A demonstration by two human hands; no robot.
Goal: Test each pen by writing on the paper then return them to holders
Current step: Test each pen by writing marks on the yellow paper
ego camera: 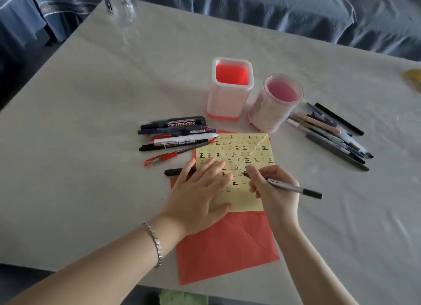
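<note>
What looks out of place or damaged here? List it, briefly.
Nothing is spilled or broken. The square holder and round holder stand empty while the left pen heap and right pen heap lie loose beside them. The yellow paper carries a diagonal crease.

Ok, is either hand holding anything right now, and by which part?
The right hand pinches the grey pen low on its barrel, near the writing tip, which meets the yellow paper. The left hand holds nothing; it rests flat on that paper.
</note>
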